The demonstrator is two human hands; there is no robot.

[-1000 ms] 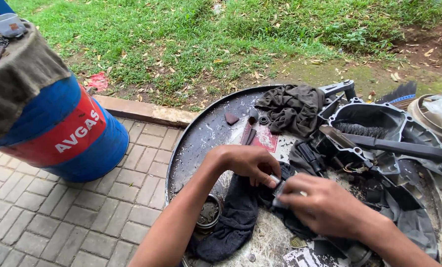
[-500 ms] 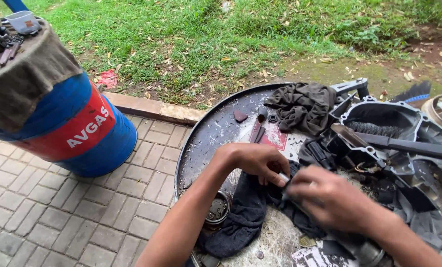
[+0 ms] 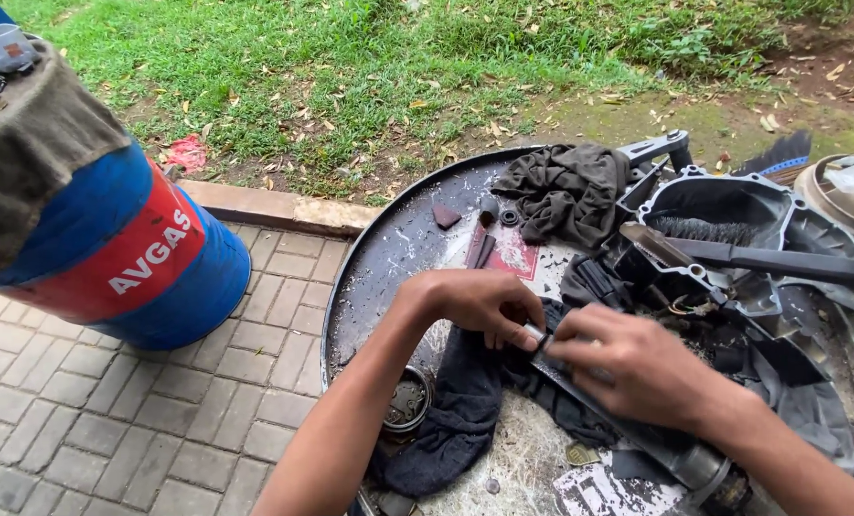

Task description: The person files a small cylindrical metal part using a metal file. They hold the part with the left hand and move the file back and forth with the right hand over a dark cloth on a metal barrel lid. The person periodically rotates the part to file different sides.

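Dark metal shaft (image 3: 628, 425) now gripped closer by both hands.

A single head-worn camera gives the only view. It looks steeply down and forward from above the person's own arms, which enter from the bottom edge. The left hand (image 3: 475, 304) and right hand (image 3: 637, 368) sit just below the middle of the frame, close to the lens. The round, dark metal tray (image 3: 379, 258) fills the centre and right, cut off at the right and bottom edges. The blue drum with a red band (image 3: 112, 258) stands at the left edge, partly cropped. Farther off, the grey paving bricks (image 3: 93, 430) and the strip of green grass (image 3: 351, 67) run to the top edge; no horizon shows.
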